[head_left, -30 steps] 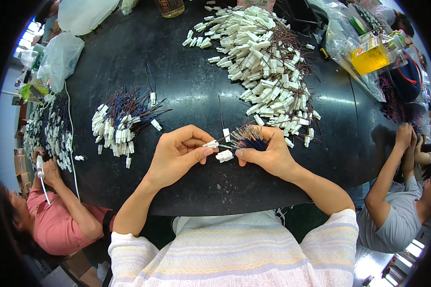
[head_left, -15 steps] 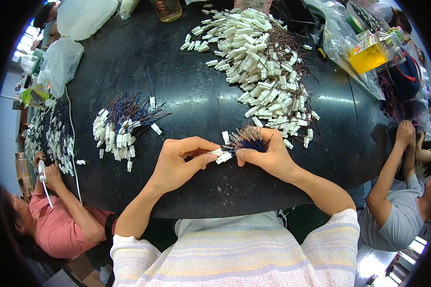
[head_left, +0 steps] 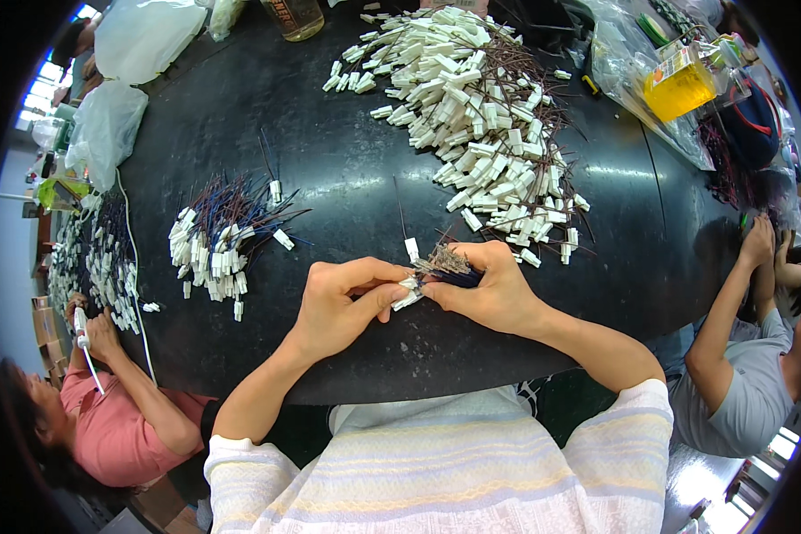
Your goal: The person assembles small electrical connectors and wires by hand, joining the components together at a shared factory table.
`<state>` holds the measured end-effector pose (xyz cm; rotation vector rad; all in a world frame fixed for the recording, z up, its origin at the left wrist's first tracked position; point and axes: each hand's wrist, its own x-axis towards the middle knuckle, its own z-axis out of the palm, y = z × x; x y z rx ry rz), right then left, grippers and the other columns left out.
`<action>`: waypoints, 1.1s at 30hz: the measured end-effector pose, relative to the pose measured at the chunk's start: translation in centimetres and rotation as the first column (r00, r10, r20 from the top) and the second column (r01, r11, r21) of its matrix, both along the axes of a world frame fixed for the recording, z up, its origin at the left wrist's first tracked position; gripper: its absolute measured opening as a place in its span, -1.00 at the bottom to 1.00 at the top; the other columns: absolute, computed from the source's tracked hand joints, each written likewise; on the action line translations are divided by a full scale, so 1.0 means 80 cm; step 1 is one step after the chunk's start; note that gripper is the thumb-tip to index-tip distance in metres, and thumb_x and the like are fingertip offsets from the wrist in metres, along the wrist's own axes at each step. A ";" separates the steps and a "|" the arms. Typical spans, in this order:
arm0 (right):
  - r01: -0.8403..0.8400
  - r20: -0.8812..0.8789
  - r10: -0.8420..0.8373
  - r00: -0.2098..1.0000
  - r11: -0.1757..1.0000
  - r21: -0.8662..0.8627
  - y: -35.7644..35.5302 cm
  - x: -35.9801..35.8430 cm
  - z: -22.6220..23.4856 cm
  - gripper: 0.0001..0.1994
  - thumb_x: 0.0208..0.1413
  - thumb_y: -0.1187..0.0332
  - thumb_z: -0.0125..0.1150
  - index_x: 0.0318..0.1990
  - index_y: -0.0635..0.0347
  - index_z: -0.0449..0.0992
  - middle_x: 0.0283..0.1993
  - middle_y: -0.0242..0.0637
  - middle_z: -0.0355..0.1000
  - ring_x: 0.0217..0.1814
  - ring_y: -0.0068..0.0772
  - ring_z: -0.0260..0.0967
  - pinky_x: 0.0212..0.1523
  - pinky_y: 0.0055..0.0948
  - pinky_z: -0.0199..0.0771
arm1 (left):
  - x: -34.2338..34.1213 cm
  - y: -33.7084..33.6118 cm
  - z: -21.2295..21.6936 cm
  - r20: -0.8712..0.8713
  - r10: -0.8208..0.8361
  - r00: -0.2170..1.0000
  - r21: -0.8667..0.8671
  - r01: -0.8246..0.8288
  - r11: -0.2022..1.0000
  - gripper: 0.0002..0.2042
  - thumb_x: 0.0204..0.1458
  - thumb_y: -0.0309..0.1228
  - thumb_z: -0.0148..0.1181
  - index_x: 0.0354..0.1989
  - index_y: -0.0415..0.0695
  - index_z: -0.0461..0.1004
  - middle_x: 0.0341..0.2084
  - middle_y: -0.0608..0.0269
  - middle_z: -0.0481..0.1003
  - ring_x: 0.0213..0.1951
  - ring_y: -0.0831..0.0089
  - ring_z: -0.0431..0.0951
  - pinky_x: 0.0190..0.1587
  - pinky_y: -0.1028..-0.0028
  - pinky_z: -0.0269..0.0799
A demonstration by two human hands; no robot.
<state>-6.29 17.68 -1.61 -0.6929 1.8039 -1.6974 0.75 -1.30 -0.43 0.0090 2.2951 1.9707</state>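
My left hand (head_left: 351, 289) pinches a small white plastic connector (head_left: 408, 287) between thumb and fingertips. My right hand (head_left: 489, 283) is closed around a bundle of dark blue wires (head_left: 458, 271) whose pale, brownish tips fan out toward the left. Both hands meet over the near middle of the table, the wire ends touching or nearly touching the connector; the exact contact is hidden by my fingers. Just beyond my fingertips, a single white connector (head_left: 411, 250) with one dark wire lies on the table.
A large heap of white connectors with brown wires (head_left: 472, 116) lies at the far right. Left sits a smaller pile of wired connectors (head_left: 218, 249). A yellow bottle (head_left: 681, 87) rests on plastic at the right. Co-workers sit either side, one in a pink shirt (head_left: 129, 423).
My right hand has moved slightly left, bringing the wire bundle closer to my left fingertips and turning its tips. The view has shifted a little.
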 end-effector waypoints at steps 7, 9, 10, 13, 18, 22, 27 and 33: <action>0.042 0.196 -0.037 0.980 0.999 -0.023 0.004 -0.004 0.007 -0.94 -0.05 0.48 0.17 -0.44 0.29 0.45 -0.59 -0.42 0.39 -0.54 -0.72 0.26 -0.51 -0.65 0.23 | -0.031 0.000 -0.009 -0.486 -0.145 0.862 -0.584 -0.197 0.787 -0.73 -0.28 -0.59 0.22 -0.30 -0.18 0.50 -0.52 0.22 0.43 -0.50 0.39 0.41 -0.49 0.48 0.30; 0.045 0.209 -0.044 0.977 0.999 -0.002 0.003 -0.005 0.010 -0.93 -0.03 0.47 0.15 -0.45 0.29 0.44 -0.59 -0.42 0.40 -0.54 -0.72 0.27 -0.48 -0.66 0.23 | -0.032 0.009 -0.014 -0.449 -0.251 0.858 -0.718 -0.179 0.673 -0.66 -0.40 -0.62 0.22 -0.31 -0.19 0.46 -0.49 0.19 0.38 -0.44 0.27 0.41 -0.46 0.38 0.33; 0.044 0.208 -0.042 0.977 0.999 -0.003 0.003 -0.004 0.012 -0.93 -0.03 0.47 0.15 -0.45 0.29 0.44 -0.59 -0.42 0.40 -0.54 -0.72 0.27 -0.48 -0.66 0.23 | -0.031 0.008 -0.016 -0.450 -0.251 0.857 -0.718 -0.181 0.672 -0.66 -0.40 -0.62 0.22 -0.31 -0.19 0.46 -0.49 0.19 0.38 -0.44 0.27 0.41 -0.46 0.38 0.33; 0.075 0.230 -0.078 0.970 0.997 0.020 0.003 -0.004 0.011 -0.93 -0.05 0.46 0.16 -0.46 0.28 0.45 -0.58 -0.41 0.41 -0.54 -0.72 0.27 -0.48 -0.67 0.23 | -0.027 0.000 -0.017 -0.513 -0.181 0.839 -0.620 -0.216 0.754 -0.65 -0.36 -0.69 0.17 -0.27 -0.23 0.43 -0.47 0.19 0.42 -0.42 0.33 0.46 -0.41 0.43 0.36; 0.049 0.158 -0.054 0.986 0.998 0.039 0.003 -0.005 0.006 -0.93 -0.06 0.48 0.17 -0.45 0.29 0.47 -0.57 -0.38 0.43 -0.51 -0.67 0.33 -0.43 -0.67 0.27 | -0.009 -0.006 -0.002 -0.203 0.159 0.966 -0.286 -0.214 0.934 -0.77 -0.15 -0.68 0.17 -0.25 -0.30 0.43 -0.45 0.22 0.50 -0.40 0.61 0.48 -0.30 0.61 0.39; 0.077 0.139 -0.083 0.987 0.996 0.046 0.000 -0.004 0.005 -0.95 -0.08 0.49 0.15 -0.47 0.29 0.46 -0.57 -0.39 0.43 -0.51 -0.68 0.32 -0.43 -0.67 0.27 | -0.005 -0.006 -0.006 -0.268 0.122 0.956 -0.225 -0.185 0.957 -0.85 -0.20 -0.65 0.21 -0.38 -0.29 0.47 -0.53 0.20 0.50 -0.51 0.56 0.47 -0.43 0.62 0.37; 0.091 0.112 -0.097 0.989 0.994 0.064 -0.002 -0.003 0.007 -0.95 -0.09 0.50 0.14 -0.50 0.29 0.46 -0.59 -0.43 0.40 -0.53 -0.71 0.27 -0.46 -0.66 0.24 | -0.005 -0.006 -0.002 -0.362 0.063 0.930 -0.235 -0.156 0.959 -0.86 -0.23 -0.69 0.21 -0.44 -0.31 0.48 -0.53 0.17 0.50 -0.54 0.51 0.46 -0.47 0.60 0.36; 0.101 0.091 -0.108 0.990 0.992 0.075 -0.003 0.001 0.009 -0.95 -0.15 0.51 0.18 -0.53 0.30 0.46 -0.62 -0.47 0.35 -0.53 -0.75 0.23 -0.50 -0.65 0.22 | -0.013 -0.005 -0.001 -0.623 -0.129 0.772 -0.448 -0.217 0.867 -0.84 -0.29 -0.72 0.19 -0.46 -0.32 0.46 -0.50 0.14 0.51 -0.55 0.35 0.46 -0.51 0.52 0.38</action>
